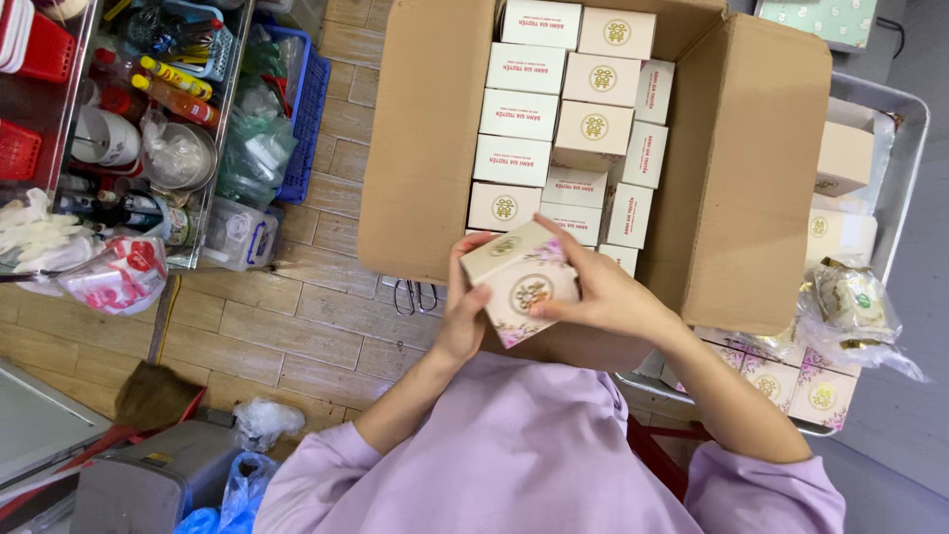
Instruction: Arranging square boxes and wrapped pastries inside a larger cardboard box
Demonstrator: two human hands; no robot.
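Both hands clamped on a small floral gift box [521,282] over the near edge of the open carton [415,148].
Left hand [463,321] cupped its side, right hand [598,292] pinched the front; it looked light, thin card, crushable, so hold by the edges.

Wood-plank floor [316,326] beside a cluttered metal shelf [213,148].

Both hands, left [463,314] and right [596,289], grip a floral box [519,281] dead center, carton [593,138] of white boxes at 12, tray [905,129] at 3, scissors [415,295] at 9.
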